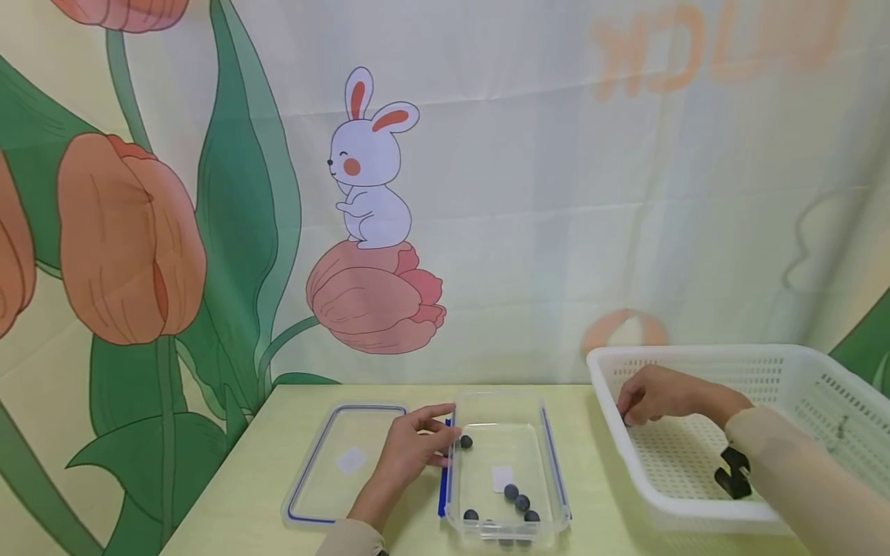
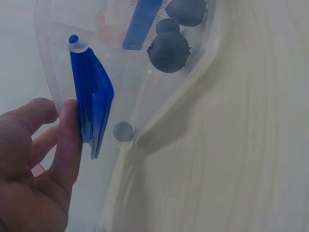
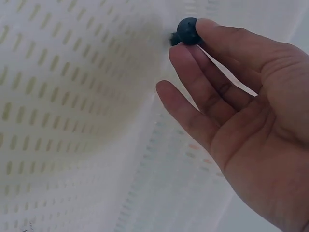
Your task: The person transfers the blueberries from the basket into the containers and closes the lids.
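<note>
My right hand point(image 1: 650, 398) reaches inside the white basket point(image 1: 629, 448), close to its left wall. In the right wrist view, thumb and fingertips pinch a blueberry point(image 3: 188, 31), with a smaller dark bit showing just behind it. My left hand point(image 1: 410, 448) rests against the left side of a clear plastic container point(image 1: 552, 463), fingers at its blue side latch point(image 2: 94, 101). Several blueberries lie in this container: one blueberry point(image 1: 467, 442) near the left wall, the others, such as this blueberry point(image 1: 522, 503), toward the near end.
Left of the container lies its clear lid point(image 1: 309, 479) with a blue seal, flat on the pale yellow table point(image 1: 239, 471). A black strap point(image 1: 733, 475) is on the right wrist. Behind the table hangs a curtain point(image 1: 501, 232) printed with tulips and a rabbit.
</note>
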Available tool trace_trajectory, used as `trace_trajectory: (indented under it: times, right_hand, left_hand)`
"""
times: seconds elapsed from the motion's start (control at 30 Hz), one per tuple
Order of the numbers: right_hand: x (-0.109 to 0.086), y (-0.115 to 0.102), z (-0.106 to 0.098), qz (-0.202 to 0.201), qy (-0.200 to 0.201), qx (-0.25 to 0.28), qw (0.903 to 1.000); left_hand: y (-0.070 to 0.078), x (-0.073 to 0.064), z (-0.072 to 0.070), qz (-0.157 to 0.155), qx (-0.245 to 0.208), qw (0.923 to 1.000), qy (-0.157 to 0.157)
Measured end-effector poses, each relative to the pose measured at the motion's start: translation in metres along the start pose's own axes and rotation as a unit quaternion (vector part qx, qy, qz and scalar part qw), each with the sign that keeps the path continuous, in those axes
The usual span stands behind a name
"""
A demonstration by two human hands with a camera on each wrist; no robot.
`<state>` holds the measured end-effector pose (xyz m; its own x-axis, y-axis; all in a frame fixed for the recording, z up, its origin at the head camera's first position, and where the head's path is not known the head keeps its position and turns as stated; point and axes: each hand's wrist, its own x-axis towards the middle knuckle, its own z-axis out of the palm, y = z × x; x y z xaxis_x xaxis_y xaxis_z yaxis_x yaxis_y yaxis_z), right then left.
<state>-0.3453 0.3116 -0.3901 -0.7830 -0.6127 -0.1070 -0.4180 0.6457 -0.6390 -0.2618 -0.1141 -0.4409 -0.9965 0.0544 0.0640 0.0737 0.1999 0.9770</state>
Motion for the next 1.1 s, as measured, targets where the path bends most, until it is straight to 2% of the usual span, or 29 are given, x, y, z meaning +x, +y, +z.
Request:
trace_trajectory:
  times: [0.13,0.3,0.53,0.67,0.87,1.1]
  right_hand:
    - [-0.007,-0.008,-0.011,0.003,0.013,0.000,0.9999]
    - [-0.017,-0.015,-0.023,0.010,0.047,0.006,0.9988]
    - [-0.029,-0.024,-0.028,0.037,0.092,0.027,0.9947]
    - [-0.036,-0.033,-0.028,0.026,0.121,0.029,0.9919]
    - [-0.045,-0.054,-0.028,0.008,0.166,-0.001,0.9860]
    - [-0.056,-0.082,-0.026,-0.018,0.200,-0.007,0.9796]
  left_hand:
    - [0.001,0.000,0.000,-0.001,-0.003,1.0000,0.001]
    - [0.001,0.000,0.001,0.000,0.000,1.0000,0.003]
    - [0.001,-0.001,0.000,0.001,-0.005,1.0000,-0.002]
    - [0.001,-0.001,0.000,0.001,-0.005,1.0000,-0.002]
    - [0.000,-0.001,0.000,-0.003,-0.005,1.0000,-0.001]
    - [-0.001,0.000,0.000,0.001,-0.007,1.0000,-0.001]
